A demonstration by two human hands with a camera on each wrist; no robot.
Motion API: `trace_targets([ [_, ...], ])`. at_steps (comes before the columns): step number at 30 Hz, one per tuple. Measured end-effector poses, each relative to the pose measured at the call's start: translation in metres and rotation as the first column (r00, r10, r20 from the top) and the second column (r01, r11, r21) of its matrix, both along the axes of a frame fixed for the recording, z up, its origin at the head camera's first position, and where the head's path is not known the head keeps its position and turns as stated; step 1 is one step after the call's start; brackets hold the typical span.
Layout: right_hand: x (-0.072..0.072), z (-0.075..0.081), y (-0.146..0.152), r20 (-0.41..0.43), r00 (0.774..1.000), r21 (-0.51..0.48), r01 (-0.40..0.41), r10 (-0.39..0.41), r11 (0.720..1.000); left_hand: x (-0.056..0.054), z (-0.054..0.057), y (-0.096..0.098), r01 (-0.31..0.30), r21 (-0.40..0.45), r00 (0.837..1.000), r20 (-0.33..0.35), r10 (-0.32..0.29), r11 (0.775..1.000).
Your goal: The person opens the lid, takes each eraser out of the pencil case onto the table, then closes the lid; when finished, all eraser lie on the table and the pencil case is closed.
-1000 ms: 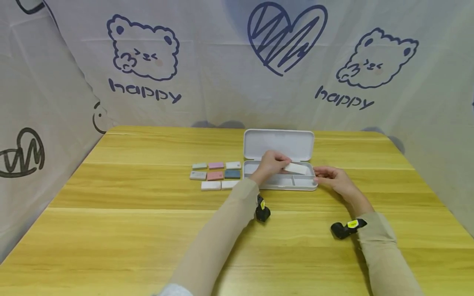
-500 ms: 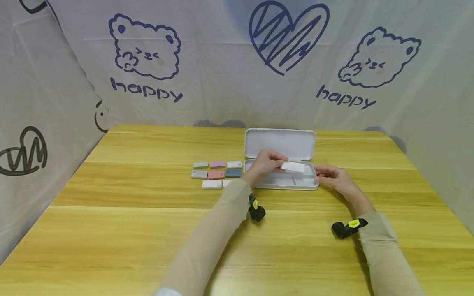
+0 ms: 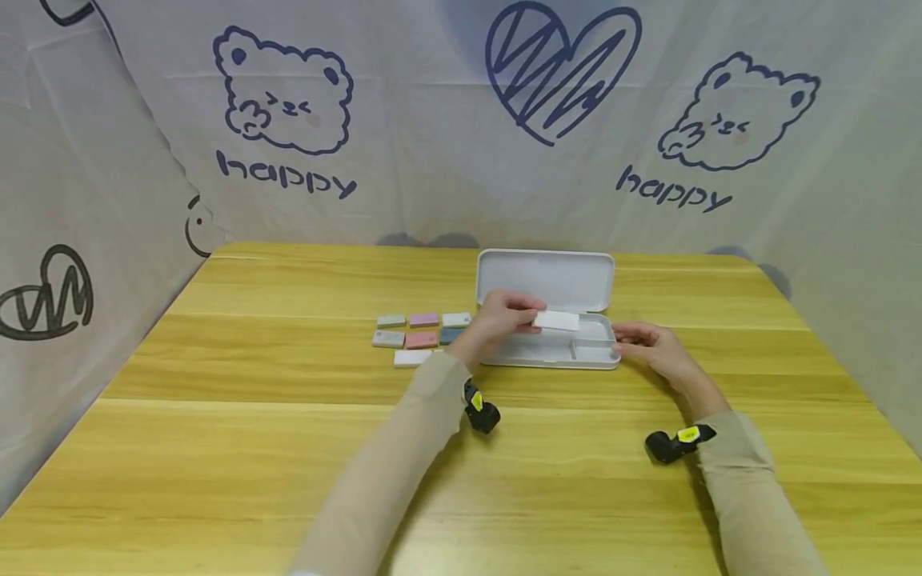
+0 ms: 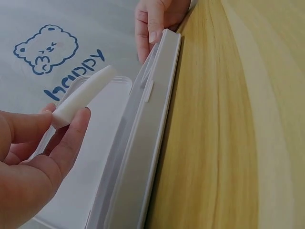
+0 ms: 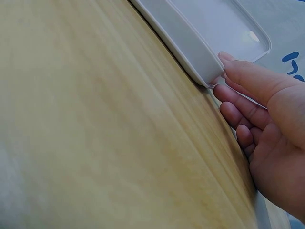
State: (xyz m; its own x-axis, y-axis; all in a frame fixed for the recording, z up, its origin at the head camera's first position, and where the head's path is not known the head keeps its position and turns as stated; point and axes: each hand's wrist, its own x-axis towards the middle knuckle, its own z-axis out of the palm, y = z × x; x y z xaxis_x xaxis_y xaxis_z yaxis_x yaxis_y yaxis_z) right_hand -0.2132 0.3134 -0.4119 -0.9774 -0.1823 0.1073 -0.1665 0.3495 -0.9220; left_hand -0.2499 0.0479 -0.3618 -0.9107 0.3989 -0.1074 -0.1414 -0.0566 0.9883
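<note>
My left hand [image 3: 499,322] pinches a white eraser [image 3: 557,321] by one end, above the tray of an open white pencil case [image 3: 536,349]. In the left wrist view the eraser [image 4: 85,96] is tilted up between thumb and fingers, clear of the case. My right hand [image 3: 659,352] holds the case's right end. The right wrist view has its thumb [image 5: 257,78] at the rim and the curled fingers against the outer side. The hinged lid [image 3: 545,280] stands raised at the back. Low dividers split the tray, and my left hand hides its left end.
Left of the case lie several erasers in rows on the wooden table [image 3: 238,344]: green, purple, white, grey, a pink one [image 3: 421,340] and a blue one [image 3: 452,336]. My left forearm partly covers the front row. A printed cloth [image 3: 418,160] hangs behind the table.
My left hand has moved left over the tray with the eraser, which has come up from the right part of the case. My right hand stays at the case's end.
</note>
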Motion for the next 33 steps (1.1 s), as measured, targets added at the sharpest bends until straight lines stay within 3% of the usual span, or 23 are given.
trace_targets([
  [8,-0.001,0.001,0.000,-0.011,1.000,0.013,0.006,-0.006,1.000,0.005,0.003,-0.013,0.011,0.022,1.000,-0.014,-0.011,1.000],
  [18,-0.003,-0.002,0.001,0.001,1.000,0.024,0.009,-0.009,1.000,0.010,0.000,-0.034,-0.041,0.013,0.999,-0.021,0.041,0.999],
  [33,0.001,0.001,-0.001,0.001,1.000,0.012,0.014,-0.014,1.000,0.015,-0.006,-0.069,-0.063,0.059,0.998,-0.011,0.063,0.996],
])
